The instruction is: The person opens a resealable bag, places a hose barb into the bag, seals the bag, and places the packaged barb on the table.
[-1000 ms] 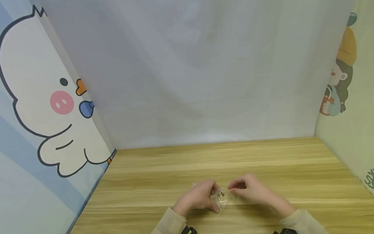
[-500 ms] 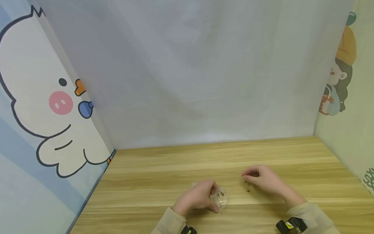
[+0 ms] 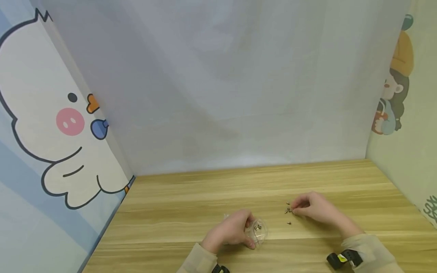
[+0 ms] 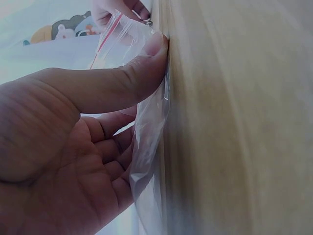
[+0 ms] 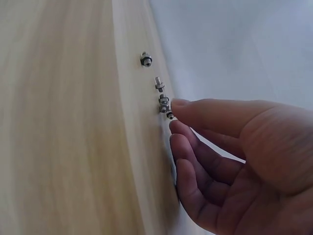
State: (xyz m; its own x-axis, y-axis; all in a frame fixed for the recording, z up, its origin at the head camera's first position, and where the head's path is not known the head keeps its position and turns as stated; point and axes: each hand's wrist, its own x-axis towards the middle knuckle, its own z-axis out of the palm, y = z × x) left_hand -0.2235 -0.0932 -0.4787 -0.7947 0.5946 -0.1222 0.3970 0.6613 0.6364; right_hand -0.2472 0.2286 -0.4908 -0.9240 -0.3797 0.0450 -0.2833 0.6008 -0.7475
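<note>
In the lower middle of the head view, your left hand [image 3: 233, 229] grips the clear plastic bag [image 3: 261, 237], which has small metal pieces [image 3: 259, 226] inside. At lower right, your right hand [image 3: 315, 208] has its fingers bent beside the metal screws [image 5: 164, 104] on the worktop [image 3: 191, 193]; I cannot tell if it pinches one.

Site: a screened-in work booth; type of wider room indeterminate. Evidence: wood-grain surface [image 3: 191, 193], bounded at rear by a plain pale grey sheet [image 3: 222, 83], at left by a blue panel [image 3: 24, 231] with a large white cartoon animal [image 3: 30, 91], at right by a pale green panel [image 3: 409, 163] with a cartoon figure [image 3: 392, 98].
</note>
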